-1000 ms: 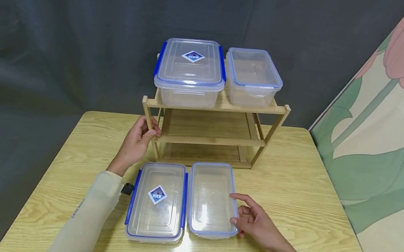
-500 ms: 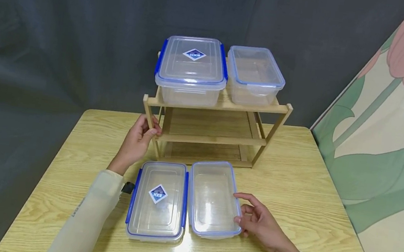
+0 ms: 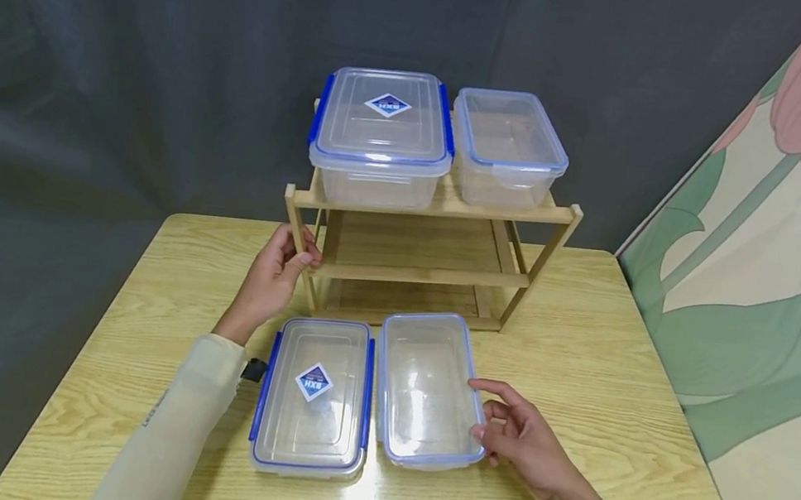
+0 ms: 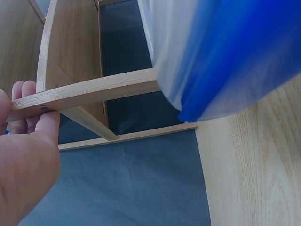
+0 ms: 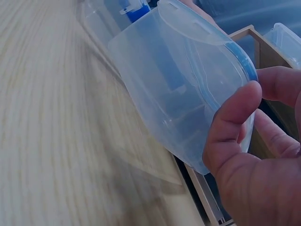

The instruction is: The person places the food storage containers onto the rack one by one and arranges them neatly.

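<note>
In the head view, my left hand [image 3: 269, 280] grips the left front leg of a wooden rack [image 3: 420, 273]; the left wrist view shows the fingers and thumb around that wooden bar [image 4: 89, 94]. My right hand [image 3: 534, 446] pinches the right rim of a clear food container [image 3: 424, 390] with a pale blue edge. The right wrist view shows thumb and fingers on the rim of this container [image 5: 174, 80], with a shadow on the table beneath it. Left of it lies a clear lidded container [image 3: 307, 430] with dark blue side clips and a diamond label.
On the rack's top shelf stand a large blue-clipped container [image 3: 384, 135] and a smaller clear container [image 3: 510, 151]. The wooden table [image 3: 623, 394] ends at a dark curtain [image 3: 130, 67] behind and a floral panel [image 3: 773, 329] on the right.
The pale-edged container has shifted slightly right and toward the rack with my right hand, its near right corner swinging outward. My left hand keeps its hold on the rack leg.
</note>
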Tool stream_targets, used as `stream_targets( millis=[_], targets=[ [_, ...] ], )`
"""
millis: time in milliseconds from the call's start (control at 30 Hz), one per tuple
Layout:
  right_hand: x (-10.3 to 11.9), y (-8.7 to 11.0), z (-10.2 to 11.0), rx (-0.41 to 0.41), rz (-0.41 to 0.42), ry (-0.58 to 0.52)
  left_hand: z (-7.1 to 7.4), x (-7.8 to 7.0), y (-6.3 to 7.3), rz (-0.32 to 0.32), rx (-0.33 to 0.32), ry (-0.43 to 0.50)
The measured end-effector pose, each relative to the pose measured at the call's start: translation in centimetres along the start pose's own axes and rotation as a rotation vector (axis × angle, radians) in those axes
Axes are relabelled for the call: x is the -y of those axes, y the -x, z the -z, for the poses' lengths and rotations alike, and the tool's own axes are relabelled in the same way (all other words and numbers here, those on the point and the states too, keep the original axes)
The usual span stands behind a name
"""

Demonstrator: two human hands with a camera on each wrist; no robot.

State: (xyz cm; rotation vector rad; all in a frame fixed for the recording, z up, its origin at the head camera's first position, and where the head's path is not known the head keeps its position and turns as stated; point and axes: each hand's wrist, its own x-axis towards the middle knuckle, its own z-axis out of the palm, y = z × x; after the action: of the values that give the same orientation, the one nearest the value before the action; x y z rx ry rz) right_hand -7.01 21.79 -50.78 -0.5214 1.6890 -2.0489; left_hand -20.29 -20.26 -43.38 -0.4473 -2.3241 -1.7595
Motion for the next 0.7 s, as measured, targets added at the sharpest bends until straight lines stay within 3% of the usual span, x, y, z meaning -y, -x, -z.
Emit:
stream_targets(
  millis=[167, 367, 700],
  targets=[
    [0.5, 0.0, 0.0, 0.045, 0.071, -0.031, 0.0, 0.0, 0.0, 0.004, 0.0, 0.012],
    [1.0, 0.1, 0.2, 0.021, 0.077, -0.023, 0.1, -0.1, -0.1, 0.007, 0.007, 0.019],
    [2.7, -0.1, -0.2, 0.097, 0.154, -0.067, 0.1, 0.0, -0.2, 0.006, 0.009, 0.021]
  ],
)
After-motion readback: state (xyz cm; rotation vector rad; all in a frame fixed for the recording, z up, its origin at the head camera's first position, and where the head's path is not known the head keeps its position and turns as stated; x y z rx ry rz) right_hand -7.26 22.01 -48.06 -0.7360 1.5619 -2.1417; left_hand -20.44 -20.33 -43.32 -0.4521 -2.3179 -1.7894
